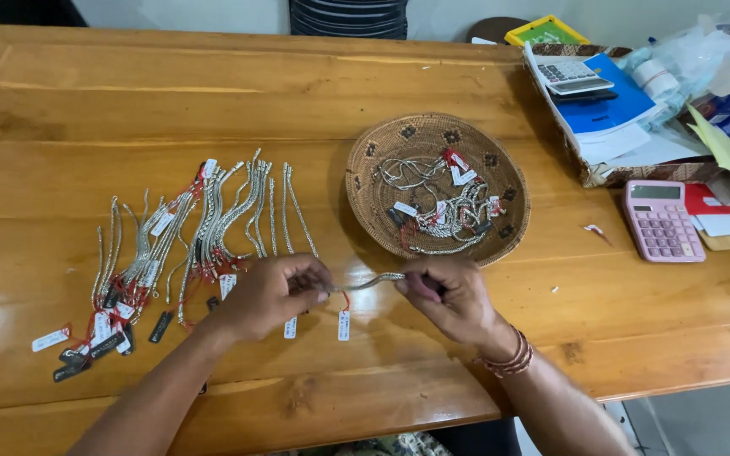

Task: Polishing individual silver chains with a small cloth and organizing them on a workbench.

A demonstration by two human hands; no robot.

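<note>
My left hand (268, 295) and my right hand (449, 297) each pinch one end of a silver chain bracelet (373, 281), stretched between them just above the wooden table (213, 110). A red thread with a small white tag (344, 324) hangs from the bracelet near the left hand. To the left, several silver bracelets (213, 219) with red threads and white and black tags lie in rows on the table. A round woven basket (382, 152) beyond my hands holds a tangle of more tagged silver bracelets (441, 207).
A pink calculator (662, 221) lies at the right. Behind it a patterned box (635, 173) holds a blue booklet, papers and a white calculator (572, 78). Plastic bags and clutter fill the far right corner. The table's near edge runs below my wrists.
</note>
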